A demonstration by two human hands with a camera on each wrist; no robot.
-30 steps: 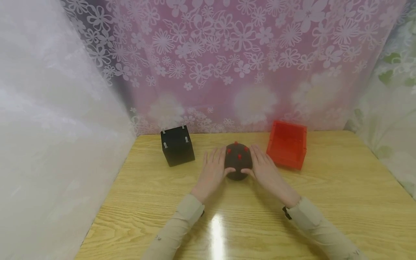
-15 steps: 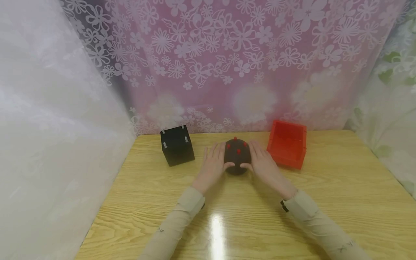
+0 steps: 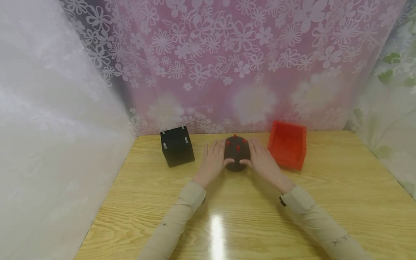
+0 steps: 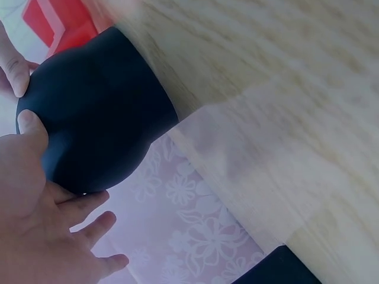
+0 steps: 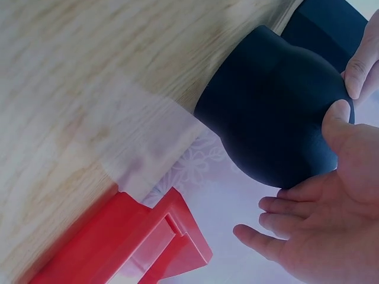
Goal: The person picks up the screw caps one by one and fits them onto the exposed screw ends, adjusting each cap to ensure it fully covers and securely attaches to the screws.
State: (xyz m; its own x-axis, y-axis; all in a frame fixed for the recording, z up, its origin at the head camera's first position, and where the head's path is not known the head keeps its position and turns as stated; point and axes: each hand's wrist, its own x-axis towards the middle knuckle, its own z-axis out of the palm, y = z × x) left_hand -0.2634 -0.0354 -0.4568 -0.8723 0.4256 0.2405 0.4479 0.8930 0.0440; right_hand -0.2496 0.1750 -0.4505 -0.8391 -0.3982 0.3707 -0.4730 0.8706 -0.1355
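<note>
Between the two hands is a black, bulging pot-shaped object (image 3: 237, 156) with several small red pegs on its top. My left hand (image 3: 211, 161) holds its left side, thumb across the near face and fingers along the flank. From the right, my right hand (image 3: 264, 161) grips it the same way, the two thumbs nearly meeting. In the left wrist view the black object (image 4: 100, 112) shows a smooth rounded body and a narrower base near the tabletop; whether the base touches the wood I cannot tell. The right wrist view shows the black object (image 5: 278, 112) between thumb and fingers.
A black box (image 3: 178, 150) with several light pegs on top stands at the back left. To the right of the hands lies an open red box (image 3: 287, 144). Behind the wooden table (image 3: 247, 224) hangs a pink flowered curtain (image 3: 208, 65).
Both hands have shifted the black pot-shaped object a little toward the curtain, keeping the same hold. The black box and red box stay where they were.
</note>
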